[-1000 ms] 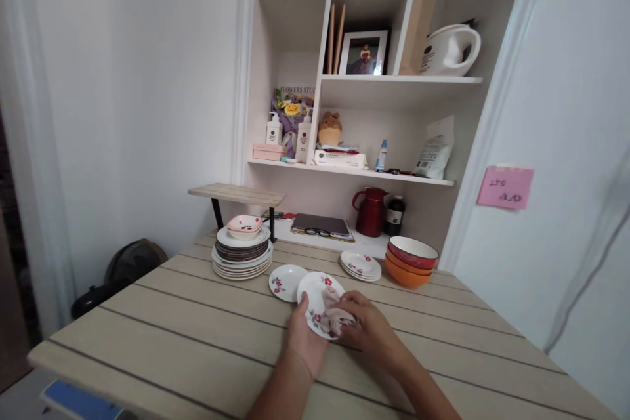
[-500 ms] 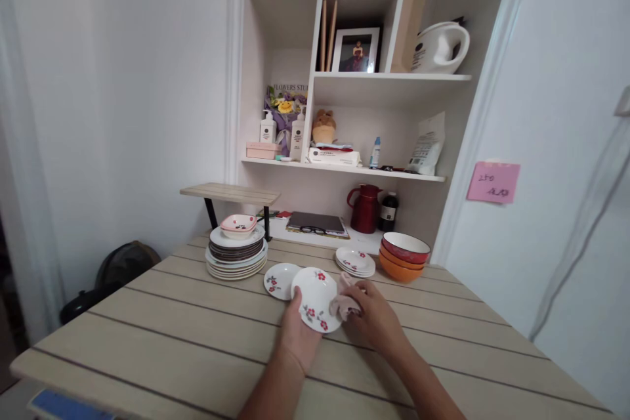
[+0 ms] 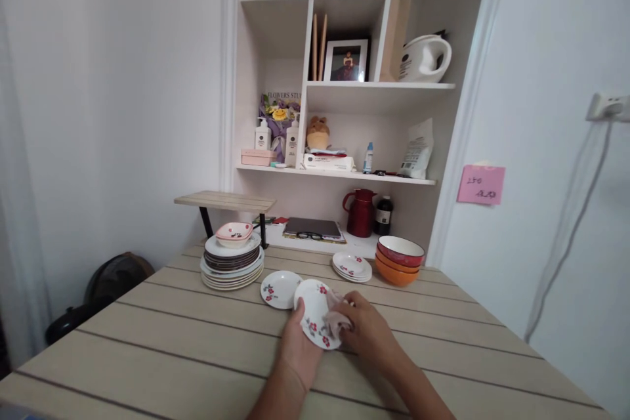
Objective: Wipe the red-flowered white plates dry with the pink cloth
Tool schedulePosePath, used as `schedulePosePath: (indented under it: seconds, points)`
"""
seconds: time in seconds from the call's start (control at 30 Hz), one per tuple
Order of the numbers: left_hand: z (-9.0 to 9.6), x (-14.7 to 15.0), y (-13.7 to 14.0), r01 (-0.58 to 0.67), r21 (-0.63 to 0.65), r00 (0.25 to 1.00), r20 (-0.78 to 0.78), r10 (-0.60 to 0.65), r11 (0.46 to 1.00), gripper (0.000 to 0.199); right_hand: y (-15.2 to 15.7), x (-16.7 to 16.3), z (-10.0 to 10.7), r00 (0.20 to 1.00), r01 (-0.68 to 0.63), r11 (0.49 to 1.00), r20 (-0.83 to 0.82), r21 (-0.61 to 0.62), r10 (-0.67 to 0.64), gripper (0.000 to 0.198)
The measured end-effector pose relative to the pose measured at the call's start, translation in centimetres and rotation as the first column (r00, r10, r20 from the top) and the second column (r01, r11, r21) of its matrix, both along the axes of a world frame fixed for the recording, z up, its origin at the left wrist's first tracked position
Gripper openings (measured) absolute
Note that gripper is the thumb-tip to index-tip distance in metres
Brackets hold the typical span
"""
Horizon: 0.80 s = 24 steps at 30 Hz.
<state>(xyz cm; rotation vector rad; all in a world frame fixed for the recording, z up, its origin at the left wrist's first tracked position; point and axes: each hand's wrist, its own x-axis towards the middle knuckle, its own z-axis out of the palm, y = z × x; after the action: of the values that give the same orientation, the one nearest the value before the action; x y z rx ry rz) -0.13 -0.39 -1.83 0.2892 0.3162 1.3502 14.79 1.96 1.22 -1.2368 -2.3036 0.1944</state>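
A small white plate with red flowers is tilted up in my left hand, whose thumb lies over its near rim. My right hand is closed around a crumpled pale pink cloth, pressed to the plate's right side. The cloth covers part of that rim. Just behind, a matching flowered plate lies flat on the table, partly overlapped in view by the held one. Farther back is a short stack of similar plates.
Left on the table stands a tall plate stack topped by a pink-rimmed bowl, near a small raised shelf. Red and orange bowls are stacked at the right. Behind are a laptop with glasses and a red jug.
The cloth has moved further over the plate's right side, and the plate is turned more edge-on. The whole view has shifted slightly, so most things sit lower and further left.
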Motion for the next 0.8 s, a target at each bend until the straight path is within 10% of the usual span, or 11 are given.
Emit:
schedulePosePath:
  seconds: [0.17,0.43,0.67,0.8]
  points:
    - [0.0,0.2,0.0,0.026,-0.014,1.000,-0.002,-0.026,1.000,0.038,-1.9,-2.2,0.9,0.986,-0.158,0.987,-0.056,-0.025,0.156,0.041]
    - [-0.4,0.6,0.1,0.068,0.032,0.997,0.033,-0.069,0.997,0.044,0.0,-0.3,0.5,0.988,0.140,0.989,0.061,0.051,-0.143,0.041]
    - [-0.3,0.3,-0.1,0.061,-0.002,0.998,0.007,-0.061,0.998,0.041,-1.9,-2.5,0.9,0.991,-0.128,0.992,0.036,0.021,0.127,0.040]
    - [-0.3,0.9,-0.1,0.121,-0.001,0.993,0.000,-0.121,0.993,0.046,-0.6,-2.0,1.0,0.997,0.067,0.992,0.023,0.108,-0.069,0.049]
